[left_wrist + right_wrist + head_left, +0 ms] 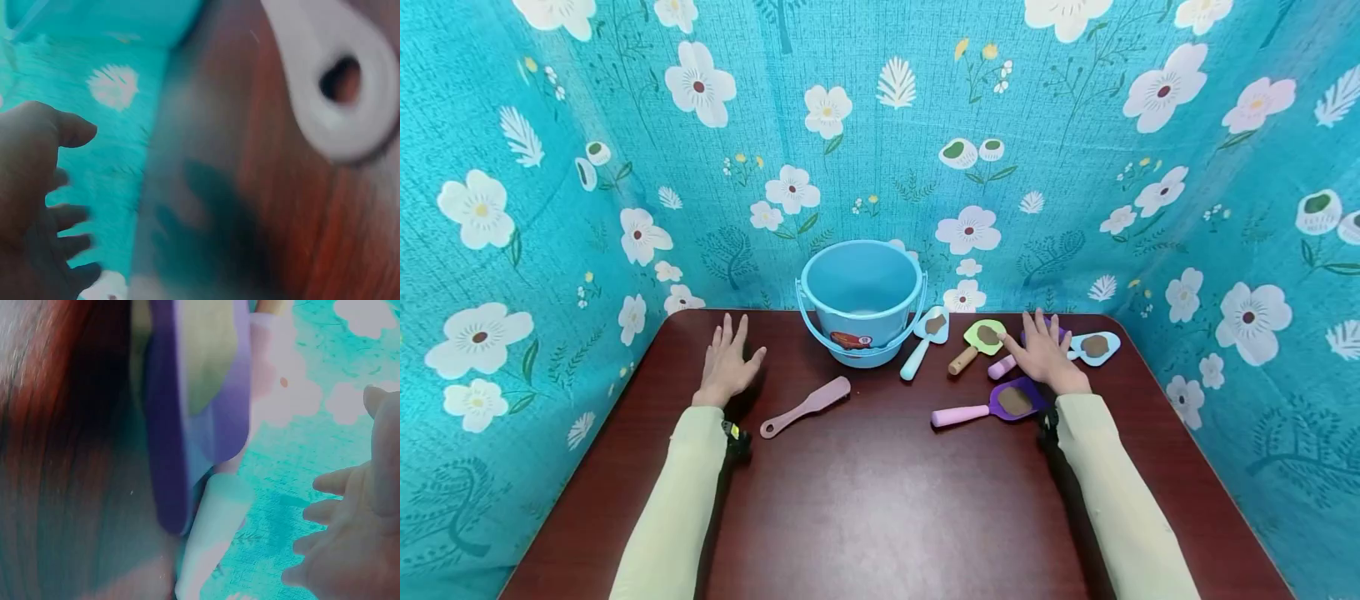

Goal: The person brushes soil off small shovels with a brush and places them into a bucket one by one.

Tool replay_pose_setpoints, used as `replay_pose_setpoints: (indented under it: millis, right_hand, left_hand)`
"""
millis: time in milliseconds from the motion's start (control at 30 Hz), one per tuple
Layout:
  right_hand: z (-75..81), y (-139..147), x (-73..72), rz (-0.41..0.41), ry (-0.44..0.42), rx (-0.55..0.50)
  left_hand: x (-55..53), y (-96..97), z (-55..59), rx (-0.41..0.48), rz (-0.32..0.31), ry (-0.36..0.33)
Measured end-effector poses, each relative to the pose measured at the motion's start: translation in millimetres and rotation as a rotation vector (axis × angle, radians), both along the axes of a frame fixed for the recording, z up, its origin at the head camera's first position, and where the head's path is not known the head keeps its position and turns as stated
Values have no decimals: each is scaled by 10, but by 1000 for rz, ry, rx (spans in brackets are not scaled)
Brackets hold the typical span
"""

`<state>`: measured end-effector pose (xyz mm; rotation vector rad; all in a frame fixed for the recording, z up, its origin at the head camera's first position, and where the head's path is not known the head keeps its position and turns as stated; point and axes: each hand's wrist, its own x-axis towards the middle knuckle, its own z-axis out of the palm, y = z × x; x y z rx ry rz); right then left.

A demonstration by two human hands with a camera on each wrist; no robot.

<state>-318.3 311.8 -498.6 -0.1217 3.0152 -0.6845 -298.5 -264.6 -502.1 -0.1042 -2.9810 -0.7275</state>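
Note:
My left hand (728, 367) is held with spread fingers over the table's left side, holding nothing. Nearest to it lies a pink flat paddle (811, 405) with a hole in its handle end, large in the left wrist view. My right hand (1045, 357), fingers spread and grasping nothing, is above several toy shovels with brown patches on their blades. Partly behind it are a purple shovel with a pink handle (1002, 367) and a light blue shovel (1105, 347). Closer to me lies another purple shovel (997, 405); in the right wrist view its blade (231, 431) stands beside the hand.
A light blue bucket (880, 327) stands upright at the back of the dark wooden table (880, 500), its handle lowered at the front. To its right lie a light blue shovel (923, 343) and a green shovel with a wooden handle (979, 340). Flowered turquoise cloth (865, 183) surrounds the table.

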Motion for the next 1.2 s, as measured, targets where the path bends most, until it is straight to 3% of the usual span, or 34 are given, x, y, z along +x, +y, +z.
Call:
replay_pose_setpoints:
  millis: [233,400,467,600,800,1000,1200]
  right_hand:
    - [116,-145,145,77,178,-88]
    - [192,-387,352,77,329,-119]
    - [211,-493,456,63,346,-89]
    - [188,-710,658,40,290,-1]
    - [34,-984,891,-23,155,119]
    - [-79,-1148,987,-120,47,224]
    - [-64,-1195,981,-169,-80,267]
  left_hand:
    - [173,198,208,206,-73,-45]
    - [356,354,283,160,-159,-18]
    - [428,404,279,132,-177,-18]
    - [561,475,216,91,-197,-49]
    - [710,526,55,47,-228,-105]
    - [771,535,-66,34,-241,-90]
    - [761,552,-142,63,-266,-63]
